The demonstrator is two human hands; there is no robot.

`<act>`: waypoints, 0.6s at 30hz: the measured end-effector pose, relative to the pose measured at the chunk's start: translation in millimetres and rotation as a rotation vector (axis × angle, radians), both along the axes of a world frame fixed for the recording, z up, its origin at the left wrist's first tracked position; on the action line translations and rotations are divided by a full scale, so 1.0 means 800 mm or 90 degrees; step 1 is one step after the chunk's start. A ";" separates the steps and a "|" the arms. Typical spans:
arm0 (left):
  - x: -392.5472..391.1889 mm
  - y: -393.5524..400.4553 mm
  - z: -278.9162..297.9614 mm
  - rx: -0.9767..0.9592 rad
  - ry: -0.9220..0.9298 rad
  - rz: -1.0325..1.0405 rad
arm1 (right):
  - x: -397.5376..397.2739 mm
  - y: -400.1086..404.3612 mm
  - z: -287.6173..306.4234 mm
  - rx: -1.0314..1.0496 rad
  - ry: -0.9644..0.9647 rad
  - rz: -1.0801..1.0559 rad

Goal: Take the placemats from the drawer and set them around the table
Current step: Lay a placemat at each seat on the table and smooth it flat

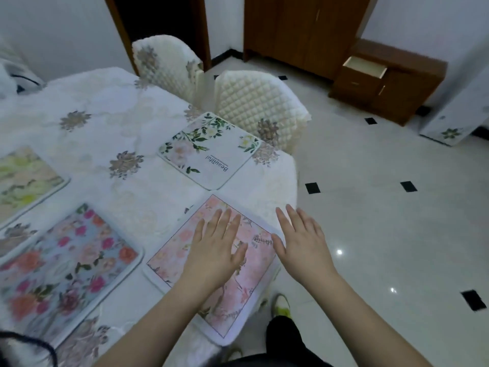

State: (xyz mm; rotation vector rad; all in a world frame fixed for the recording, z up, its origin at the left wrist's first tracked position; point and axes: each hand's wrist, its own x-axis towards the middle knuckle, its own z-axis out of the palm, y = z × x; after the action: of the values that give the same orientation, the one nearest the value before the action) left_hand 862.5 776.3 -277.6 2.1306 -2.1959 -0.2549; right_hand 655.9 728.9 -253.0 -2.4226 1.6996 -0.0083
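Observation:
A pink floral placemat [185, 250] lies at the near right corner of the table [105, 107], its right edge hanging slightly past the table's side. My left hand [217, 247] rests flat on it, fingers spread. Open and empty, my right hand [301, 239] hovers at the mat's right edge. A white placemat with green leaves [209, 149] lies just beyond. To the left sit a blue placemat with red flowers [66, 266] and a yellow-green placemat [23, 181]. The wooden cabinet's drawer [365, 68] stands open at the back right.
Two quilted white chairs [259, 102] stand at the table's far side. A tall wooden wardrobe [304, 27] and a dark doorway [158, 19] line the back wall. Tiled floor [383, 207] spreads to the right. My foot [281, 305] shows under the table's corner.

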 end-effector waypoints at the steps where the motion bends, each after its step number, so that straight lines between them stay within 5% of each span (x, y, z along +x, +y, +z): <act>1: 0.001 -0.005 -0.001 -0.004 -0.001 0.023 | 0.004 -0.014 -0.004 0.003 -0.003 0.025; 18: -0.003 0.034 -0.040 0.061 -0.024 0.416 | 0.095 -0.134 -0.069 0.124 0.012 0.480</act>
State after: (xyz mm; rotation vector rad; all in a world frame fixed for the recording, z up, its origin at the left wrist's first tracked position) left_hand 860.5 803.6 -309.9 2.7657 -1.4016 -0.2739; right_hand 732.0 621.7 -308.6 -2.7350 0.6603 0.2650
